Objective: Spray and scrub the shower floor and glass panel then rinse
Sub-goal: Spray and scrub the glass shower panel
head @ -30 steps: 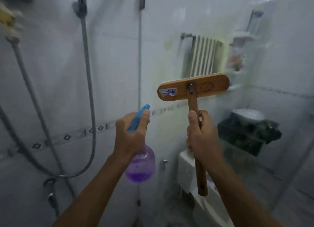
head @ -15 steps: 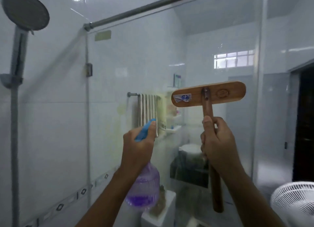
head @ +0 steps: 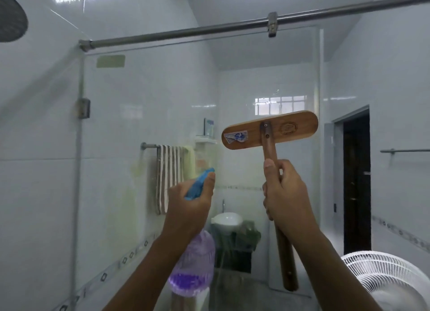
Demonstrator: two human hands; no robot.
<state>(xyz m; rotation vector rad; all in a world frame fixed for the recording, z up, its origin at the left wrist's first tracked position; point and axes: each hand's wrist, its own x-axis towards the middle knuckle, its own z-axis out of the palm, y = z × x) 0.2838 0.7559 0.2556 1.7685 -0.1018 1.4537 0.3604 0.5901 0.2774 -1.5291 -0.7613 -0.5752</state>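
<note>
Two raised grips face the glass panel point(head: 139, 106). Left grip point(head: 189, 208) clasps a purple spray bottle point(head: 193, 268), thumb beside its blue nozzle point(head: 199, 182). Right grip point(head: 286, 203) clasps the upright handle of a wooden scrub brush point(head: 270, 130), head crosswise near the panel's right edge.

Looks higher and further right than a second ago. Carries both hands up along: left hand point(head: 188, 208) with the spray bottle point(head: 193, 264) and right hand point(head: 283, 194) with the wooden brush point(head: 267, 138) now before the upper glass panel point(head: 139, 101), not the lower wall. Brings the top rail point(head: 209, 29) across the frame, pushes the shower head point(head: 11, 17) into the upper left corner, opens up the doorway point(head: 356, 182) and more of the fan point(head: 384, 280) at right. Sets the striped towel point(head: 168, 175) left of the left hand, no longer behind the brush head.
</note>
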